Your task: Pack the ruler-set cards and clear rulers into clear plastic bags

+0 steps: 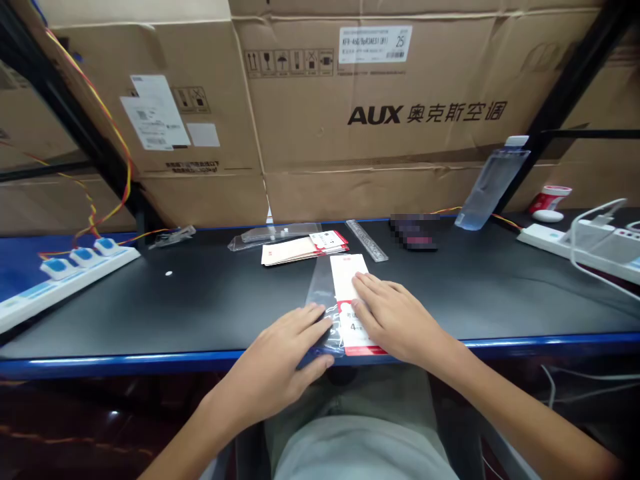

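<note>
A white card with a red band and a "4" [345, 283] lies at the front edge of the dark table, partly over a clear plastic sleeve [320, 290]. My right hand [395, 313] rests flat on the card's right side, fingers stretched out. On the sleeve's lower left part lies my left hand [295, 347], its fingers extended and the thumb apart near the table edge. Behind them sits a small stack of similar cards [290, 252], with more clear plastic sleeves [273, 233] just beyond it.
A clear ruler [367, 240] and a dark, pixelated object [414, 232] lie farther back. A water bottle [493, 183] leans at the right rear. Power strips [75, 273] with cables stand at both sides. Large cardboard boxes [380, 147] wall off the back.
</note>
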A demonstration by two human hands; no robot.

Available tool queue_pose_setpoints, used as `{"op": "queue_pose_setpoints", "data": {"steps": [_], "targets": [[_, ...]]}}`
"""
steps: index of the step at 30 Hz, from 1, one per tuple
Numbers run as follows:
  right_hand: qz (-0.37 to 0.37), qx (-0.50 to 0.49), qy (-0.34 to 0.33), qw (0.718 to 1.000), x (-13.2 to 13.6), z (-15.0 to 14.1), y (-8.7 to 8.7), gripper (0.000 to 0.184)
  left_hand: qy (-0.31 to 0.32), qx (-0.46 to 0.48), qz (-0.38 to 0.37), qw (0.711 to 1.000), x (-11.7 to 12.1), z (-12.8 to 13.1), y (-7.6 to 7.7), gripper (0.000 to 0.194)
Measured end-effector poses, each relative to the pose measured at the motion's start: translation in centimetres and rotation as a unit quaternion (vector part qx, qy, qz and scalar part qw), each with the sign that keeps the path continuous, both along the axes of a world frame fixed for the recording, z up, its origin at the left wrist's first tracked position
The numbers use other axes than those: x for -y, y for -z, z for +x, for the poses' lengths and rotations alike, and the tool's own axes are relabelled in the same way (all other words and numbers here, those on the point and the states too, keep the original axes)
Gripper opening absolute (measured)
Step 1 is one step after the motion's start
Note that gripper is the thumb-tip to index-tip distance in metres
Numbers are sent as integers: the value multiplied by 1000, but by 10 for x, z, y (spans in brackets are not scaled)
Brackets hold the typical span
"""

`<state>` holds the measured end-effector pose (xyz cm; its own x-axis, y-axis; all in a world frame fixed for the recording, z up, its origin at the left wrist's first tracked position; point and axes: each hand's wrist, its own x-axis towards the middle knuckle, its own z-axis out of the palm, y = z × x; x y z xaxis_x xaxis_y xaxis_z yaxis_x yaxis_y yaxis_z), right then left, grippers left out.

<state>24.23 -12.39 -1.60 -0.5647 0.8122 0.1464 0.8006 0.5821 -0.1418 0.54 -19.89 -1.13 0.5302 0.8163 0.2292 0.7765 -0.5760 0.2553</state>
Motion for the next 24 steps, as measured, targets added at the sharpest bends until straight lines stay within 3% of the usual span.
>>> {"op": "queue_pose_setpoints", "data": {"steps": [4,13,20,24], "targets": [[1,-6,8,1000,-1,0,0,49,55,79,59,994,1,1,7,22],[-7,-23,17,1000,0,-1,-3,49,57,138,153,977,6,11,18,19],[-147,-71,-101,981,7,26,-14,64,60,157,156,973,7,16,18,16],[-174,-66,-92,978,8,35,-11,69,52,155,162,973,7,20,19,16]]}}
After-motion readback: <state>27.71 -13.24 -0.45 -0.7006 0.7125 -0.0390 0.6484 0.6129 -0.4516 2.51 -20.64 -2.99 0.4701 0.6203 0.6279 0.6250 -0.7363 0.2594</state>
